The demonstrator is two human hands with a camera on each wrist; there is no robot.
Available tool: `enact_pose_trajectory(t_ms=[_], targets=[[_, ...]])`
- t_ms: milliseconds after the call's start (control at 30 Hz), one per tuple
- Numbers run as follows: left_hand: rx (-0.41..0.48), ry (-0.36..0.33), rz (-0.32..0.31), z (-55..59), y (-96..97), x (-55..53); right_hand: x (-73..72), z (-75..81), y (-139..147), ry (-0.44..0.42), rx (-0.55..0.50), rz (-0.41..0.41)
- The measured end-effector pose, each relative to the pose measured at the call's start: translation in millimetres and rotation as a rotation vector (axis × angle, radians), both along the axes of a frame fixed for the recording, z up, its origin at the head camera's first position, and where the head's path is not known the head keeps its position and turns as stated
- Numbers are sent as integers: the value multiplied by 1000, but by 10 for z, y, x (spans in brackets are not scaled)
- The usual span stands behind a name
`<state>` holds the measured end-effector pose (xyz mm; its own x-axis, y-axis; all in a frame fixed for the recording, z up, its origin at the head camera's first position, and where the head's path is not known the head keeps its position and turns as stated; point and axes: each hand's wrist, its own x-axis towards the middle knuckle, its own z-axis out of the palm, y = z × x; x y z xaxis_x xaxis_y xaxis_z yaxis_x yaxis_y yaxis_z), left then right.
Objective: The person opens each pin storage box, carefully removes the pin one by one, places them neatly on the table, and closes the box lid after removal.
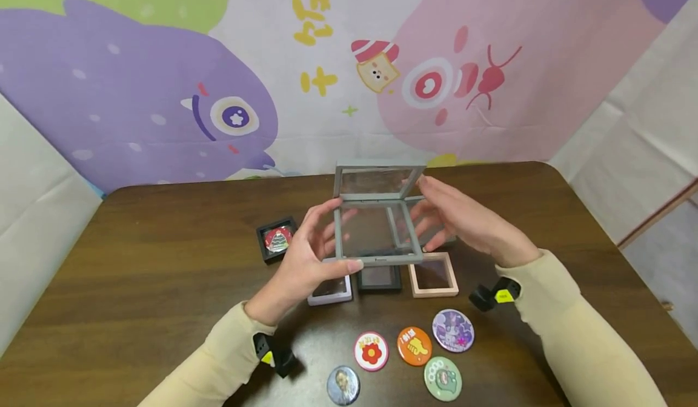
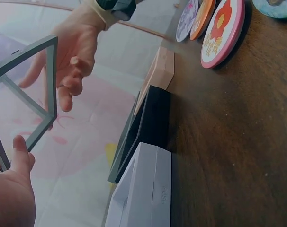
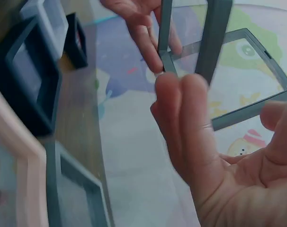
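A grey hinged display frame [image 1: 378, 260] with clear film panes is held up off the table, its lid [image 1: 380, 163] swung upright. My left hand [image 1: 308, 255] grips its left side, thumb along the front edge; the left wrist view shows that thumb [image 2: 20, 153] at a corner. My right hand [image 1: 455, 216] is beside the frame's right side, fingers spread and slightly bent. In the right wrist view the right hand [image 3: 205, 156] lies in front of the frame [image 3: 252, 111]; whether it touches the frame is hard to tell.
Below the held frame lie a lilac frame [image 1: 329, 298], a black frame [image 1: 379, 287] and a peach frame [image 1: 434, 292]. A black case [image 1: 264, 251] with a tree badge is at left. Another grey frame [image 3: 79, 175] lies behind. Several round badges [image 1: 371, 351] are nearest me.
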<state>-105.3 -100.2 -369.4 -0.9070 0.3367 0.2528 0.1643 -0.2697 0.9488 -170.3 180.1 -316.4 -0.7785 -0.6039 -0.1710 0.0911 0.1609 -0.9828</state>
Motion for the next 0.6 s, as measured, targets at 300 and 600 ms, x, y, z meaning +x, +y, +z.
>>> enact_pose_trajectory(t_ms=[300, 600], targets=[[78, 75, -11, -45, 17, -37, -85, -120, -111, -147, -202, 34], [-6, 61, -51, -99, 10, -44, -94, -147, -120, -98, -76, -82]])
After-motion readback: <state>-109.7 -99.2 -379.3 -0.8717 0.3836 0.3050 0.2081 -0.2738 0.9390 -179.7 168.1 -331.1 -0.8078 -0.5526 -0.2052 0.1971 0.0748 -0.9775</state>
